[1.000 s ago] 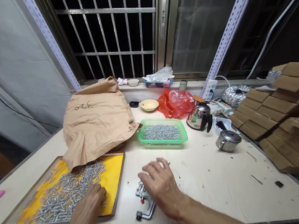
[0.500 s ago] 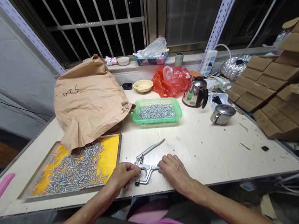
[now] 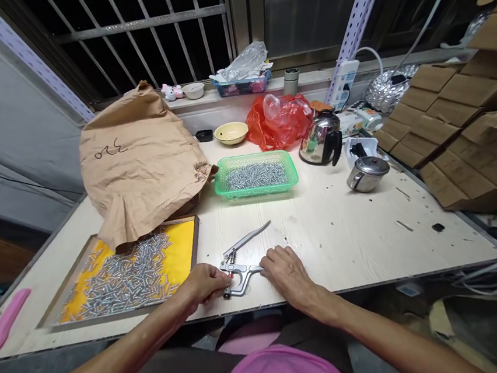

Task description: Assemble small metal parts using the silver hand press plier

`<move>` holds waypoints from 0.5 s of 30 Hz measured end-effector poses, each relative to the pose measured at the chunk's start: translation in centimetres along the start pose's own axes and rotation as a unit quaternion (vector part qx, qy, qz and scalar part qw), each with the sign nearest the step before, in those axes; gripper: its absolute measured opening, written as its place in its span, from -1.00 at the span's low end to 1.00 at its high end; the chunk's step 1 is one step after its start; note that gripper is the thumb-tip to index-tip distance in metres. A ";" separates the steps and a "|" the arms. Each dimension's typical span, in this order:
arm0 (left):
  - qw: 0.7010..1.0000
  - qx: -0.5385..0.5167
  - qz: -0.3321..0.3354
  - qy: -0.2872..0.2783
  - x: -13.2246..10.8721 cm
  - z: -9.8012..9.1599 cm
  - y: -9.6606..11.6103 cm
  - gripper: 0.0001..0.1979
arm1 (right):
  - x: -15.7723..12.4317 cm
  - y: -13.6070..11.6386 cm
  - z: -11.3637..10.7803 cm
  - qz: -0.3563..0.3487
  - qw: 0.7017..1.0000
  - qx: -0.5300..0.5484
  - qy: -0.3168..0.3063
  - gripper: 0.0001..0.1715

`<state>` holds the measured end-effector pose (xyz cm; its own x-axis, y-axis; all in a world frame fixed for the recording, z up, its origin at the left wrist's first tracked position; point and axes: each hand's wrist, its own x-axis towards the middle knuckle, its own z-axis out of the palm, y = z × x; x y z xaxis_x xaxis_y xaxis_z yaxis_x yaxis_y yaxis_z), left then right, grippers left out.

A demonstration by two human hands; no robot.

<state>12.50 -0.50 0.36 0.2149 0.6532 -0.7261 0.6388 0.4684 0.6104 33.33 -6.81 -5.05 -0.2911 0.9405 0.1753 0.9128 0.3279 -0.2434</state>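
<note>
Silver hand pliers with a coil spring and a C-shaped jaw lie on the table, handles spread apart. My left hand is closed in a pinch at the jaw's left end, beside a small red part. Whatever its fingertips hold is too small to make out. On the right, my right hand rests on the table with curled fingers over the end of the lower handle. A wooden tray with a yellow bottom holds many small ribbed metal pieces. Behind the pliers, a green basket contains similar pieces.
A large brown paper bag leans over the tray. Farther back are a yellow bowl, red plastic bag, kettle and lidded metal cup. Cardboard boxes are stacked at right; a pink handle-like object lies front left.
The view has shifted slightly, so the table's things sit a little higher and further left. Both hands stay at the pliers; the red part at the jaw shows more clearly.
</note>
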 end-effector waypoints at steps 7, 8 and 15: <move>0.999 0.005 -0.032 -0.013 0.2 0.0 -0.3 -0.49 | -0.3 -0.5 -0.7 0.011 1.000 -0.002 0.004 -0.96; 1.000 0.023 -0.015 -0.004 0.2 0.1 -0.5 -0.52 | -0.3 -0.6 -0.8 0.012 1.000 -0.003 0.001 -0.96; 0.988 0.138 0.043 0.049 0.2 0.6 -1.1 -0.66 | -0.3 -1.0 -0.9 0.034 0.999 0.006 -0.025 -0.94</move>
<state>12.29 -1.29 -0.70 0.2133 0.7439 -0.6333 0.8010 0.2380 0.5493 32.81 -7.53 -3.97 -0.2427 0.9639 0.1096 0.9278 0.2636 -0.2640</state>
